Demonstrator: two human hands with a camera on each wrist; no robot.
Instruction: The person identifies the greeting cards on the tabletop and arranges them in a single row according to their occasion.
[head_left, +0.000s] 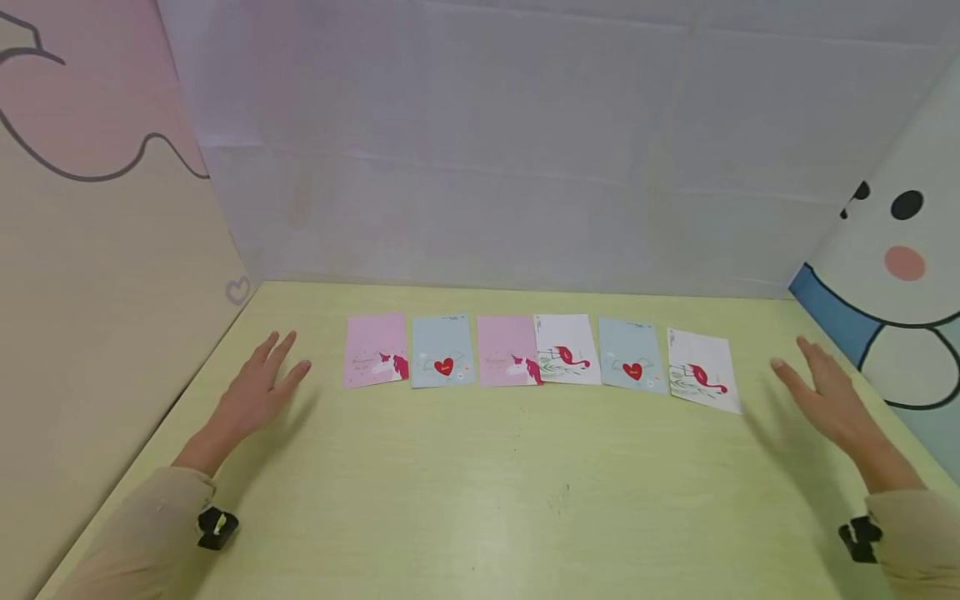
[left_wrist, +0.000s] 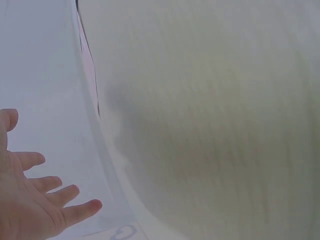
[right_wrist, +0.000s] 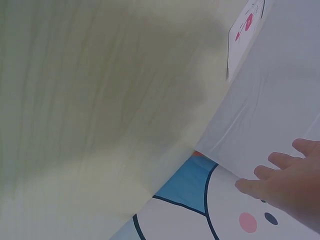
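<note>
Several cards lie in a row on the table (head_left: 480,467). From the left come a pink unicorn card (head_left: 371,342), a light blue heart card (head_left: 441,337), a second pink unicorn card (head_left: 504,342) partly covered by a white flamingo card (head_left: 566,333), another blue heart card (head_left: 626,337) and, slightly turned, another flamingo card (head_left: 693,350). My left hand (head_left: 251,396) is left of the row with fingers spread, holding nothing. To the right of the row, my right hand (head_left: 832,404) is likewise empty, fingers extended. Both hands cast shadows on the table.
A white sheet (head_left: 487,167) stands behind the table. Printed panels flank it: a pink and cream one (head_left: 97,250) at left, and one with a cartoon face (head_left: 900,275) at right. Dark devices (head_left: 217,528) are strapped at both wrists.
</note>
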